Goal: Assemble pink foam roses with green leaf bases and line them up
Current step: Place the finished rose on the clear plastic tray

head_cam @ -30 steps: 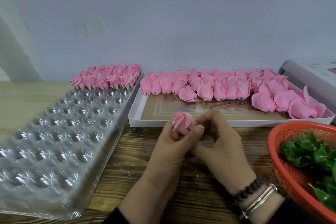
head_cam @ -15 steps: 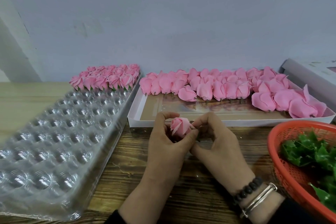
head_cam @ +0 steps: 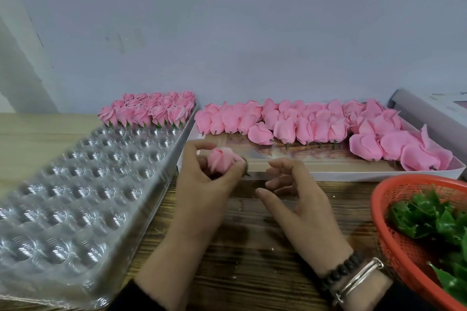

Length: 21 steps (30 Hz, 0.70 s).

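Observation:
My left hand (head_cam: 202,184) holds a pink foam rose (head_cam: 222,160) between thumb and fingers, with a bit of green leaf base showing at its lower right. My right hand (head_cam: 300,199) hovers just to the right of it, fingers apart and empty. Finished roses with green bases (head_cam: 151,111) stand in rows at the far end of a clear plastic dimple tray (head_cam: 70,199). Bare pink roses (head_cam: 303,126) fill the back of a white box (head_cam: 353,175). Green leaf bases (head_cam: 434,217) lie in an orange basket (head_cam: 396,242) at the right.
A wooden table (head_cam: 252,260) carries everything. A grey wall stands behind. A white box lid (head_cam: 434,113) leans at the far right. My right wrist wears a bead bracelet and metal bangles.
My right hand has let go of the rose and drawn away to the right with fingers spread. My left hand keeps the rose and has shifted slightly left.

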Available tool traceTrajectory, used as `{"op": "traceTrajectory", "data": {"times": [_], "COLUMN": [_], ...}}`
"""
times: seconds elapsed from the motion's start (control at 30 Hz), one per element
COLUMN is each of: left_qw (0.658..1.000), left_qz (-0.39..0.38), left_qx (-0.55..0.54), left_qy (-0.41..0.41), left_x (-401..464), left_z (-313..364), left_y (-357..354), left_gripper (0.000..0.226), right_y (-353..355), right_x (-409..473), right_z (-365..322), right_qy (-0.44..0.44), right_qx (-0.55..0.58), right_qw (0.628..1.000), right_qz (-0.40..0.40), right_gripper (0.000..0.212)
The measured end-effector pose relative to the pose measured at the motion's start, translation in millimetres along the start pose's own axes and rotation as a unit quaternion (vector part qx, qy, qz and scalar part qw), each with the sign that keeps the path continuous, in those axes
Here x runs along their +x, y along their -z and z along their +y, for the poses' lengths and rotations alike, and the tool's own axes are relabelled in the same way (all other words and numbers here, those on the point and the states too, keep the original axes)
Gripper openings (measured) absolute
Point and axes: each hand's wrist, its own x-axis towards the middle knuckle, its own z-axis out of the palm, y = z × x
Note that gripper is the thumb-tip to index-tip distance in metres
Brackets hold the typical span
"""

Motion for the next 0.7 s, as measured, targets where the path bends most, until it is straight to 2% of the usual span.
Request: {"op": "traceTrajectory", "data": {"times": [0.23, 0.43, 0.7], "left_qw": [0.991, 0.972, 0.944], "left_qz": [0.08, 0.144, 0.123], "left_qx": [0.099, 0.186, 0.307], "left_qy": [-0.033, -0.014, 0.0], "left_x": [67.7, 131.6, 164.7], "left_z": [1.9, -15.9, -42.0], "left_y": [36.8, 62.9, 65.2], "left_gripper": [0.037, 0.041, 0.04], "right_y": [-0.1, -0.1, -0.1], "right_x": [-0.1, 1.4, 3.3], "right_z": [2.4, 1.1, 6.3], "right_qy": [-0.022, -0.028, -0.052], "right_qx": [-0.024, -0.005, 0.001], "right_qw": [0.999, 0.999, 0.998], "right_qz": [-0.033, -0.02, -0.02], "right_gripper": [0.029, 0.026, 0.028]}}
